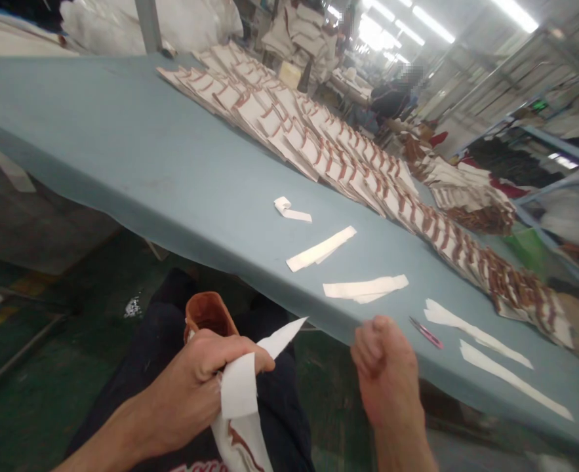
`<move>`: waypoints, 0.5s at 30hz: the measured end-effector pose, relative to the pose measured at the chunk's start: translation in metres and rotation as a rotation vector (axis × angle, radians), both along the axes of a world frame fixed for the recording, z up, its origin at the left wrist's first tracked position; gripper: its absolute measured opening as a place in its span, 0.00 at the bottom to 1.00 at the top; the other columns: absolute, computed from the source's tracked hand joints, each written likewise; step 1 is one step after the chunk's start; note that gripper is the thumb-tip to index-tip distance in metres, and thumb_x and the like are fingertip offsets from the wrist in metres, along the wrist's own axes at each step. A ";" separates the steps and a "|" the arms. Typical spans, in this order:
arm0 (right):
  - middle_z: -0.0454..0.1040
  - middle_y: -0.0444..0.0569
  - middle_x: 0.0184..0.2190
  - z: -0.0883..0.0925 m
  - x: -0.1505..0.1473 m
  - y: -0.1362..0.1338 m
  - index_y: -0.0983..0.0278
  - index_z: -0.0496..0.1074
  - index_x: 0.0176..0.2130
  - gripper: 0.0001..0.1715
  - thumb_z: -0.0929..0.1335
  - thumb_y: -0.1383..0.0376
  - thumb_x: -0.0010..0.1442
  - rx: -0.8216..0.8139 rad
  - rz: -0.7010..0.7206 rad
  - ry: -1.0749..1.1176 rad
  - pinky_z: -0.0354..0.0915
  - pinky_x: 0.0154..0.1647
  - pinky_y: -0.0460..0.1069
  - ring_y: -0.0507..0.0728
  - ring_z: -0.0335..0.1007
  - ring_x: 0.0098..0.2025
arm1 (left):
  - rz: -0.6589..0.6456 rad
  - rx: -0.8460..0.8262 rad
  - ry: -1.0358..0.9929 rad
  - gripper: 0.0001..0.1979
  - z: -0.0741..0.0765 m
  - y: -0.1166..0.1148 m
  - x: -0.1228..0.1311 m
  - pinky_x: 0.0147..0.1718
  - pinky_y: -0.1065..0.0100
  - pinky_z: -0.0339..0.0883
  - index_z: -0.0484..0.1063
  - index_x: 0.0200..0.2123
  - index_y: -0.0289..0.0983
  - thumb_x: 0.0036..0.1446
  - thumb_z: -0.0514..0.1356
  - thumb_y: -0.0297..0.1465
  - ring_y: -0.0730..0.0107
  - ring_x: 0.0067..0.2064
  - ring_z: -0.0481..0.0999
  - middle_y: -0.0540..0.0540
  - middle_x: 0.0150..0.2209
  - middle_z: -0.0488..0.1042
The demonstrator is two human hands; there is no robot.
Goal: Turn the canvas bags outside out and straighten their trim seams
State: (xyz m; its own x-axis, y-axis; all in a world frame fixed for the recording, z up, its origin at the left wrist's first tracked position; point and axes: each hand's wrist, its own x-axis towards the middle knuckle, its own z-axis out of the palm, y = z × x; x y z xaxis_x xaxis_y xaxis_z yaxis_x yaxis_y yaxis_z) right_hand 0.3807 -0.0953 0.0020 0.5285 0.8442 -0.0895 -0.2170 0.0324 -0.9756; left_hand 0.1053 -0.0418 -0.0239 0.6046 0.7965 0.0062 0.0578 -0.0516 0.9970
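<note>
Over my lap, my left hand (215,373) is closed on a white cloth piece with brown trim (242,439). A white strip (239,387) lies folded over at its thumb, and a pointed white end (284,335) sticks out beyond the fingers. Behind that hand rises a brown rounded part with an open top (211,311); whether it joins the cloth piece is hidden. My right hand (385,367) is curled into a fist by the table's near edge, slightly blurred, its inside hidden. Closest to it on the table are pink-handled snips (427,333) and a flat bundle of white strips (365,288).
More white strips (515,380) lie to the right on the blue-green table (97,131), with a curled strip (292,210) farther back. Long overlapping rows of white pieces with brown edges (309,144) run along the far side. A metal post (147,26) stands at the back left.
</note>
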 end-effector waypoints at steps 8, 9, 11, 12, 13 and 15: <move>0.87 0.50 0.60 0.002 -0.061 -0.005 0.50 0.79 0.64 0.33 0.75 0.74 0.65 0.376 0.565 -0.847 0.78 0.68 0.59 0.64 0.84 0.63 | -0.104 -0.215 -0.010 0.15 0.020 0.003 0.021 0.27 0.73 0.63 0.85 0.30 0.37 0.63 0.61 0.36 0.70 0.28 0.70 0.51 0.25 0.76; 0.87 0.50 0.59 0.000 -0.063 -0.002 0.50 0.79 0.64 0.33 0.74 0.75 0.64 0.381 0.604 -0.824 0.78 0.68 0.59 0.63 0.84 0.63 | -0.110 -0.201 -0.015 0.14 0.020 0.003 0.021 0.29 0.72 0.66 0.85 0.30 0.38 0.62 0.60 0.35 0.69 0.29 0.72 0.51 0.27 0.78; 0.87 0.50 0.58 -0.003 -0.064 0.004 0.51 0.80 0.61 0.30 0.75 0.74 0.64 0.380 0.650 -0.747 0.80 0.66 0.58 0.63 0.85 0.61 | -0.125 -0.164 -0.019 0.14 0.017 0.003 0.021 0.32 0.71 0.69 0.87 0.32 0.38 0.63 0.60 0.34 0.68 0.31 0.74 0.50 0.30 0.81; 0.87 0.51 0.58 -0.006 -0.064 0.007 0.52 0.81 0.58 0.27 0.75 0.74 0.64 0.377 0.664 -0.702 0.80 0.64 0.58 0.63 0.86 0.60 | -0.131 -0.150 -0.017 0.14 0.014 0.002 0.020 0.32 0.71 0.70 0.87 0.34 0.38 0.65 0.61 0.34 0.67 0.31 0.75 0.50 0.30 0.81; 0.87 0.51 0.57 -0.008 -0.065 0.009 0.53 0.82 0.56 0.24 0.75 0.73 0.64 0.382 0.671 -0.660 0.80 0.62 0.57 0.63 0.86 0.59 | -0.134 -0.139 -0.013 0.15 0.010 0.001 0.019 0.32 0.71 0.71 0.87 0.35 0.38 0.66 0.61 0.35 0.67 0.30 0.75 0.50 0.30 0.81; 0.88 0.51 0.56 -0.014 -0.068 0.013 0.54 0.83 0.50 0.18 0.75 0.73 0.64 0.399 0.659 -0.586 0.81 0.58 0.56 0.62 0.87 0.56 | -0.110 -0.114 0.000 0.16 0.002 -0.001 0.018 0.30 0.70 0.72 0.86 0.34 0.38 0.69 0.61 0.37 0.66 0.29 0.76 0.49 0.29 0.80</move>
State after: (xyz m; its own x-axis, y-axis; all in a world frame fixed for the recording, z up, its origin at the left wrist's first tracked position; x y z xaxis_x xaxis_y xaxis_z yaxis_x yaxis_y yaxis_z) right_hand 0.3130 -0.0828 -0.0120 -0.1919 0.8983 0.3952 0.2072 0.4307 -0.8784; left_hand 0.1237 -0.0433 -0.0221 0.6882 0.7210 -0.0806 0.0581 0.0559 0.9967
